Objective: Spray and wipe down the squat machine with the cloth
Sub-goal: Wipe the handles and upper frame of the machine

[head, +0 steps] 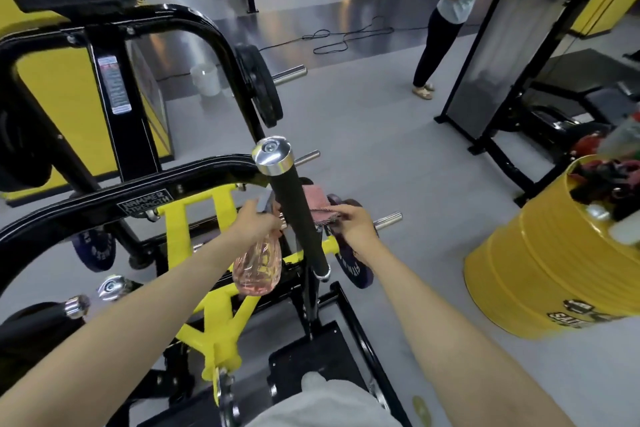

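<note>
The squat machine (145,204) has a black and yellow frame. Its upright black handle (294,215) with a chrome cap rises between my hands. My left hand (254,224) grips the head of a clear pinkish spray bottle (258,267), just left of the handle. The bottle hangs below the hand. My right hand (353,225) pinches a pink cloth (317,203) just right of the handle, at about the same height. The cloth lies close against the handle's right side; part of it is hidden behind the handle.
A yellow drum (540,274) filled with rags and bottles stands at the right. A person (446,17) stands beside another machine (509,55) at the back right. Weight plates (258,83) hang on the machine's pegs. A black cable (346,35) lies on the grey floor.
</note>
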`<state>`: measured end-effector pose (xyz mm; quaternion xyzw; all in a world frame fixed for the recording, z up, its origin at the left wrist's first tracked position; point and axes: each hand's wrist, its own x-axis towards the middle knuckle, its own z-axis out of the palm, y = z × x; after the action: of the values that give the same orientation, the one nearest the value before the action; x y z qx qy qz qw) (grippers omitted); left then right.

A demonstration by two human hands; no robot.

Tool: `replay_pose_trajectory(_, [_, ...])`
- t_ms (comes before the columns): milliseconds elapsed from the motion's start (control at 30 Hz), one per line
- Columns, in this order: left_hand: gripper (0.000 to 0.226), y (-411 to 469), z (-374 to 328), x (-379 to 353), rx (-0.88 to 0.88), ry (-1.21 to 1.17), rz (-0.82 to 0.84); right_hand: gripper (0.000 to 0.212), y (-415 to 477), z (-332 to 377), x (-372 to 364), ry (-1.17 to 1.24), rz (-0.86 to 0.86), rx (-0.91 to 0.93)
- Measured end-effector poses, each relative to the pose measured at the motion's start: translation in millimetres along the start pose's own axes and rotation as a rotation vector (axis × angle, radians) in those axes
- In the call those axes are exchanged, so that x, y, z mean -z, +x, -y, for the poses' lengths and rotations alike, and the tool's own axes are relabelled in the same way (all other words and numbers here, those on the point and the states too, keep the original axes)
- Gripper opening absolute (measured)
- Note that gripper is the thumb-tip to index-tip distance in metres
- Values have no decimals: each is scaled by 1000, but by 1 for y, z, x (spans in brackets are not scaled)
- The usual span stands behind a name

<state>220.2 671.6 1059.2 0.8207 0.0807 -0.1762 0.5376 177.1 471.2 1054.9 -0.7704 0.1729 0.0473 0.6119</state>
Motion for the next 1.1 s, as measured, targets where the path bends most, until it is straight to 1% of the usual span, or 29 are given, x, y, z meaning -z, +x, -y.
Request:
replay_pose_trajectory(33, [23,-14,-7,3,-4,17,-17,29,-8,-10,1,60,-51,-119])
replay_pose_trajectory(67, [22,-22,-8,6,-9,17,-12,30,-16,-25,2,41,-109,-190])
replay_pose_trajectory(133, [25,-36,-3,17,-23,19,29,26,-30,-57,5,-13,-234,-273])
replay_pose_trajectory(200, [24,-46,11,29,-32,33,69,17,-33,-99,2,94,-321,-406])
replay_pose_trajectory(233, [24,-53,16,32,-23,48,86,13,-42,-106,-2,109,-362,-470])
replay_pose_trajectory(400, [21,-92,45,47,-41,92,182,15,-105,-83,-49,271,-451,-511])
replay_pose_trajectory(500, [23,-119,62,54,-14,93,289,17,-132,-82,-73,219,-417,-541])
replay_pose_trajectory(533, [26,-128,68,56,-3,117,345,16,-140,-83,-80,173,-380,-567])
replay_pose_trajectory(600, [27,-144,82,58,18,141,431,8,-153,-82,-89,71,-290,-640])
replay_pose_trajectory(633, [26,-152,90,61,28,142,460,8,-160,-80,-94,40,-257,-668])
replay_pose_trajectory(667, [23,-160,98,62,34,132,488,14,-164,-79,-99,47,-223,-682])
replay_pose_trajectory(700, [29,-164,107,63,34,102,513,17,-168,-76,-105,111,-201,-664])
replay_pose_trajectory(767, [65,-165,126,70,47,34,599,25,-172,-73,-117,249,-228,-613])
replay_pose_trajectory(800, [76,-165,134,75,76,17,634,27,-172,-73,-124,302,-225,-594])
replay_pose_trajectory(833, [79,-165,141,80,117,9,658,29,-172,-71,-130,343,-213,-582])
replay_pose_trajectory(900, [71,-163,151,91,203,34,675,33,-170,-69,-142,372,-178,-550])
replay_pose_trajectory(967, [65,-160,159,102,331,84,684,37,-166,-68,-151,384,-112,-526])
replay_pose_trajectory(1000, [64,-159,162,107,366,87,685,38,-165,-69,-154,369,-120,-517])
replay_pose_trajectory(1033, [62,-156,164,110,387,75,676,38,-163,-71,-157,347,-136,-535])
replay_pose_trajectory(1100, [55,-161,156,114,391,72,653,33,-161,-77,-159,366,-44,-554])
